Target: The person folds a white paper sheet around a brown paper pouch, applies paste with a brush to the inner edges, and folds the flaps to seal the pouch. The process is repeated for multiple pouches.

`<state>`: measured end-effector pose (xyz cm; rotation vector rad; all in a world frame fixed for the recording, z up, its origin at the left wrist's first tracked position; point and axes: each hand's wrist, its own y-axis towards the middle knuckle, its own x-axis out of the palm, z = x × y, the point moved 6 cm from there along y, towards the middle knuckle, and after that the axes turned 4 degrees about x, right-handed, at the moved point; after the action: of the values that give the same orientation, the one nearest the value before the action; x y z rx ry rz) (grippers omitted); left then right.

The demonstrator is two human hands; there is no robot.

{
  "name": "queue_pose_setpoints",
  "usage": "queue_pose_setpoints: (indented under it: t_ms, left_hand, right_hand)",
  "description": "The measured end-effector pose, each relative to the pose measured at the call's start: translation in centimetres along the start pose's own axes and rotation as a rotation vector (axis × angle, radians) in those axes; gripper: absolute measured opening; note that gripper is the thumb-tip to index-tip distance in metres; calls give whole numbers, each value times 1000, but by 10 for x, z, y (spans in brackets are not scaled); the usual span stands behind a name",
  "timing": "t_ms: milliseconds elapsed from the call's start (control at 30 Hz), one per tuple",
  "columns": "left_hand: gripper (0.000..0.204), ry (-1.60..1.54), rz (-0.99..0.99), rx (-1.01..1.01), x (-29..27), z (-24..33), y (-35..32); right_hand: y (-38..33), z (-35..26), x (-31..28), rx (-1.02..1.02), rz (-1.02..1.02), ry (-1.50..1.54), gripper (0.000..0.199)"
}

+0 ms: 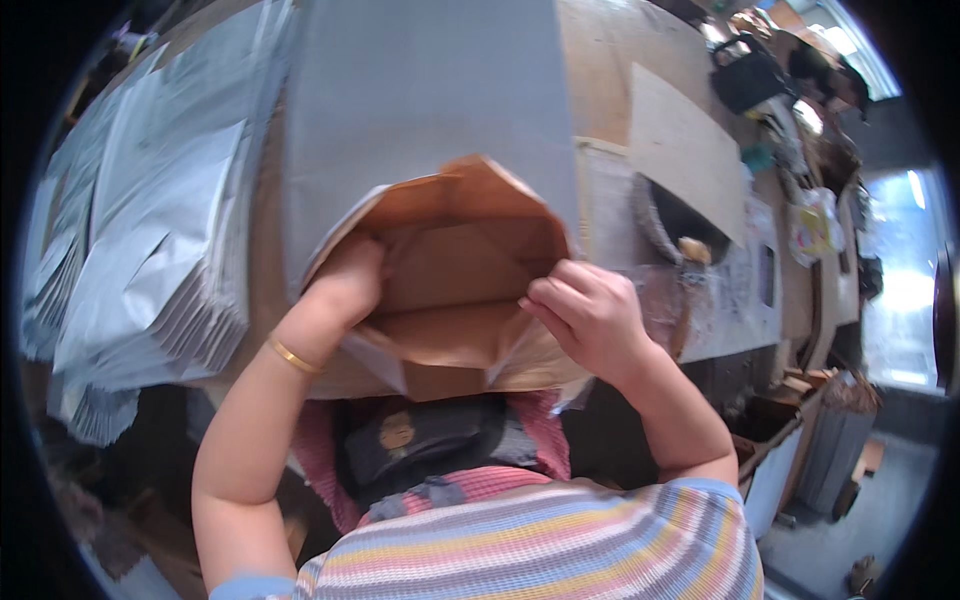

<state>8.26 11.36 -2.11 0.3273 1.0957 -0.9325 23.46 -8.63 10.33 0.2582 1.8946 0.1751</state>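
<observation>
Nearest us, below our striped shirt (560, 545), we hold the paper bag (450, 300) open at the table edge (610, 140). Our left hand (345, 285) grips its left flap, our right hand (590, 315) pinches the right fold; we should crease evenly, keeping corners square.

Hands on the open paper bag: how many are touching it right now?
2. The left hand presses inside the left edge of the paper bag's open end; the right hand grips its right edge. No other hands show.
</observation>
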Motion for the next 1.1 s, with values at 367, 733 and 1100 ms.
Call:
queue_pose_setpoints:
  t_ms: [367,733,1100]
  left_hand:
    - [53,149,-198,361,-37,55,-43]
    - [56,266,-163,310,-33,55,-61]
    - [29,245,-248,384,-29,60,-53]
  right_hand:
    - [-148,124,-101,322,300,-84,24]
    - [-113,254,-79,926,685,674,13]
    - [-139,277,-106,838,368,1234,13]
